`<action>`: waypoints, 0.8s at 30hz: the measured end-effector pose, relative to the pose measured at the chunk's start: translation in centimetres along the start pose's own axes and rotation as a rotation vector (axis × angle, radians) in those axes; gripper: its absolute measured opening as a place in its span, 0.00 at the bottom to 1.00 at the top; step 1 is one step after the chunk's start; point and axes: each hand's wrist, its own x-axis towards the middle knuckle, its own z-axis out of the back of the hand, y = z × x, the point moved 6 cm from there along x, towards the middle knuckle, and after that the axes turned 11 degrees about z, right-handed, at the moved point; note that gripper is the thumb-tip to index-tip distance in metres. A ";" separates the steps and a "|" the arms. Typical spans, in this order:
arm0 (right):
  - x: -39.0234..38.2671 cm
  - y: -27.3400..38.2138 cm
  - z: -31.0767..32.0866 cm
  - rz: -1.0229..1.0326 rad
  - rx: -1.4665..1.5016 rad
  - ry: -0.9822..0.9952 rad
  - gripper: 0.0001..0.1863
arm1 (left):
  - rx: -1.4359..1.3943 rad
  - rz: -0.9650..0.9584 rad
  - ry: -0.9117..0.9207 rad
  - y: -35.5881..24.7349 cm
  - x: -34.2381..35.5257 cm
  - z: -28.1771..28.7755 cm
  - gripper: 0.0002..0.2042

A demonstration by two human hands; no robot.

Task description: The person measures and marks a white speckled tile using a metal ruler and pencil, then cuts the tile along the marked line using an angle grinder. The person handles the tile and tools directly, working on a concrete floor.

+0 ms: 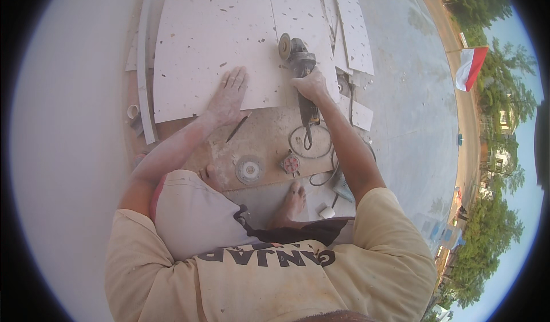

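Observation:
My left hand (228, 95) lies with fingers outstretched on a white speckled tile board (200, 18) with a thin dark line running down it. A black pencil (236, 128) lies by its thumb, below the board's edge. My right hand (310, 87) grips a black angle grinder (301, 59), held over the board's right part, with its disc at the upper end and its cord hanging down. Below, on a dusty brown board (223, 150), are a grey round disc (248, 169), a small red round item (290, 163) and coils of cable (321, 136).
Narrow white offcuts (358, 30) lie right of the board, a long pale strip (146, 93) and white ring (133, 112) left. My bare foot (291, 204) is below. A red-and-white flag (471, 68), trees (495, 230) and a road stand beyond the grey surface's edge at right.

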 end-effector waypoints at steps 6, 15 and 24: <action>-1.5 0.1 0.2 0.016 -0.020 0.003 0.45 | -0.066 0.011 -0.038 -0.1 0.1 -0.3 0.51; -3.9 0.2 0.8 -0.017 0.014 0.070 0.45 | -0.065 0.027 -0.011 -0.3 0.2 -0.5 0.49; -5.8 -0.3 0.8 -0.024 0.010 0.035 0.42 | -0.063 0.015 -0.030 -0.3 0.1 -0.2 0.49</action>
